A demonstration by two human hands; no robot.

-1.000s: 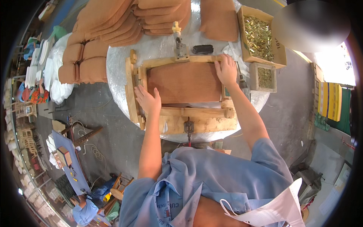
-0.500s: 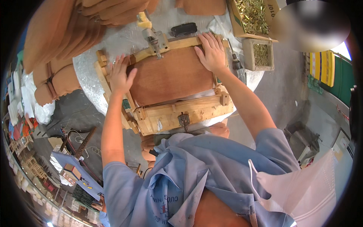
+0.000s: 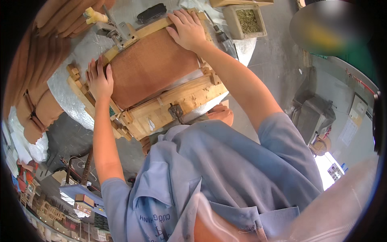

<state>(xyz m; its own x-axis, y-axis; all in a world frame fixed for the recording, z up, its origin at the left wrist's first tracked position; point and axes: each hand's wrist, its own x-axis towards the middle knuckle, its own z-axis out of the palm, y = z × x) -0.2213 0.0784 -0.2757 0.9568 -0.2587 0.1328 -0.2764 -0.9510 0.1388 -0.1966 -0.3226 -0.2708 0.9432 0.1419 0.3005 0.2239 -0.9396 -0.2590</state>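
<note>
1. Head view: the film-covered worktop lay beneath the wooden frame, which appeared higher and more slanted than a second earlier. Camera turn was judged to account for much of this.
2. The brown panel lay inside the frame, a pale strip showing along its near edge, as before. Judgement: its seating had not visibly altered.
3. The left hand had shifted from partway along the frame's left end to near its far left corner. Its fingers were slightly apart over the wood and panel edge, clamped on nothing visible.
4. The right hand remained at the far right corner, fingers extended, thumb apart. Contact at both ends was judged to be steadying.
5. One cardboard carton showed only its edge at the top; contents were not visible.
6. An open beige box beside it held many small metallic pieces; depth of fill could not be determined.
</note>
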